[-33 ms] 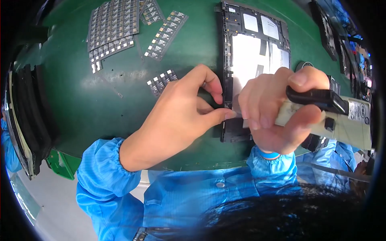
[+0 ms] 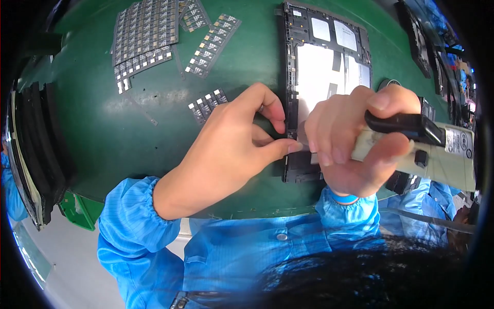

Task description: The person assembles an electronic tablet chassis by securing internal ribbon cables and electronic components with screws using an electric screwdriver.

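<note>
Apparently nothing shifts, suggesting steady work: mid-frame, left hand point(image 2: 221, 139) at black chassis point(image 2: 315, 72), grip unclear to me; right of centre, right hand point(image 2: 346, 135) clasps pale tool point(image 2: 443, 167)

A green tabletop point(image 2: 123, 149) (a pale glare point(image 2: 121, 106) brightens its left part) stands above a light grey floor point(image 2: 72, 265).

Person's wearing a shiny blue smock point(image 2: 231, 257), faint pinstripes point(image 2: 216, 278) running through it, puffy sleeves point(image 2: 123, 221) gathering into elastic-looking cuffs point(image 2: 148, 198), one round silvery snap point(image 2: 282, 237) showing up front, plus a bright blue band point(image 2: 343, 199) is circling the right wrist point(image 2: 355, 189).
</note>
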